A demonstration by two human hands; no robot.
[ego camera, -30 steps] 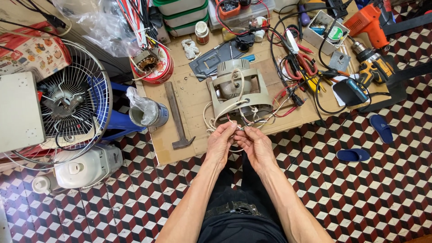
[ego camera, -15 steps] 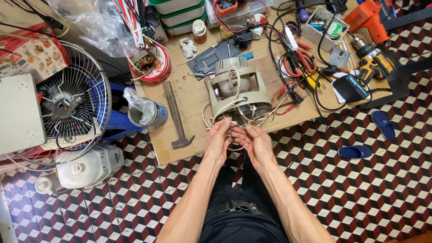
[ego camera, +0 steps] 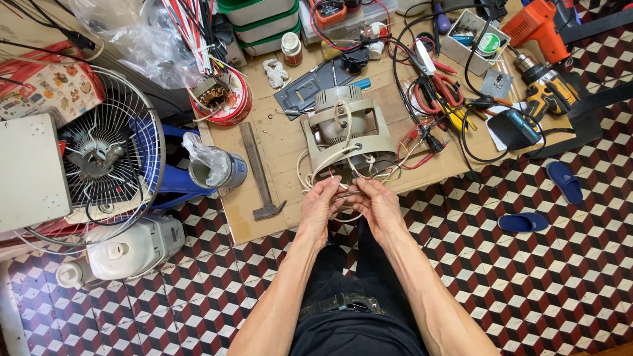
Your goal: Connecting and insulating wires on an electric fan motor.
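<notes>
- Floor (ego camera: 527, 296): red, black and white cube-pattern tiles are spreading under you; two blue slippers (ego camera: 522, 222) are lying at 3 o'clock.
- Work surface: a low brown board (ego camera: 283, 142) is sitting at 12 o'clock, carrying a hammer (ego camera: 258, 173), red-handled pliers (ego camera: 443, 92) and an orange drill (ego camera: 542, 26) toward 1 o'clock.
- Fan guard (ego camera: 109, 158): a wire cage is leaning at 10 o'clock.
- Fan motor housing (ego camera: 346, 128): beige, ribbed, standing just beyond your hands at 12 o'clock.
- Wires (ego camera: 346, 191): thin pale and red leads are trailing from the housing toward you.
- Left hand (ego camera: 321, 204): you are pinching the wires between fingertips.
- Right hand (ego camera: 376, 206): you are pinching the same wires, fingers curled, nearly touching the left.
</notes>
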